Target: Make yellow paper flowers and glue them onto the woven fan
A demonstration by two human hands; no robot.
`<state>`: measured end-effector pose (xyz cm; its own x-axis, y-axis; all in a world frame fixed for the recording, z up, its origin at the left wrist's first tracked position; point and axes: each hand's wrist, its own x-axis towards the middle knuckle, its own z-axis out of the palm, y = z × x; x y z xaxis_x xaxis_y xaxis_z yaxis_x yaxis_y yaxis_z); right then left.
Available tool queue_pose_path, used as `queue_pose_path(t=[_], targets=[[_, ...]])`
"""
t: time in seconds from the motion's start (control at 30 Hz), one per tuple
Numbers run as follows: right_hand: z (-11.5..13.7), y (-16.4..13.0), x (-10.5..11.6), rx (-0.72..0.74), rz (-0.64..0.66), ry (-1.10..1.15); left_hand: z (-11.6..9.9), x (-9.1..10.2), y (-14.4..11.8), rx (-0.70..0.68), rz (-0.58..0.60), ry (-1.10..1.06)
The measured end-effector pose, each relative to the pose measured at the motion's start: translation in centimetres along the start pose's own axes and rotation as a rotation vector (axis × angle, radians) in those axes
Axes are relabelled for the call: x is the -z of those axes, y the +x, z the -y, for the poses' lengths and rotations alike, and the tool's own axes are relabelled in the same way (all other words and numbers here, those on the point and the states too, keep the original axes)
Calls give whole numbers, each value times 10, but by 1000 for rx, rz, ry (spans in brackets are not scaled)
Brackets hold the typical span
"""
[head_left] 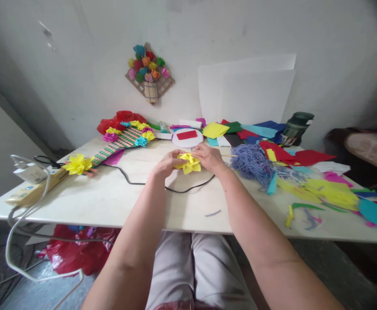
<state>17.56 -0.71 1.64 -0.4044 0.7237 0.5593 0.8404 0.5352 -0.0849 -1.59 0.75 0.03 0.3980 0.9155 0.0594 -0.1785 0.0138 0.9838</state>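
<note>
Sits in pale trousers [172,267] at a white tabletop [137,211], with a red bag [78,254] below its left part. Has a bluish string [213,213] near the front edge and yellow paper [333,191] well to the right. Reaches over a black cord [188,190] curving across the middle. Grips a yellow flower [190,164] above the tabletop with the left hand [169,164], fingers curled at the petals. Closes the right hand [210,157] around a thin stick [230,155], just beside the flower, pointing it right toward blue yarn [251,161]. Has a woven panel [120,142] trimmed with paper flowers to the left, and, beyond the hands, a white disc [188,144] bearing red paper [186,135]. Faces a dark flask [297,128] at the back right and a flower hanging [150,92] on the wall [94,77].
</note>
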Motion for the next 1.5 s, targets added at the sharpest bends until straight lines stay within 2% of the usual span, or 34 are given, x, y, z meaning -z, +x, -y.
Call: queue_pose_path(t=[0.4,0.8,1.07,1.3,1.5], targets=[[6,0,5,-18,44,-71,-1,-7,2,-23,-104,129],[0,1,5,-21,91,-36,-1,-13,4,-112,-171,390],[8,3,15,-38,161,-110,-5,-16,1,-200,-218,597],[16,3,22,-34,154,-157,-6,-22,1,-225,-291,683],[22,3,26,-31,179,-228,-4,-23,1,-270,-301,759]])
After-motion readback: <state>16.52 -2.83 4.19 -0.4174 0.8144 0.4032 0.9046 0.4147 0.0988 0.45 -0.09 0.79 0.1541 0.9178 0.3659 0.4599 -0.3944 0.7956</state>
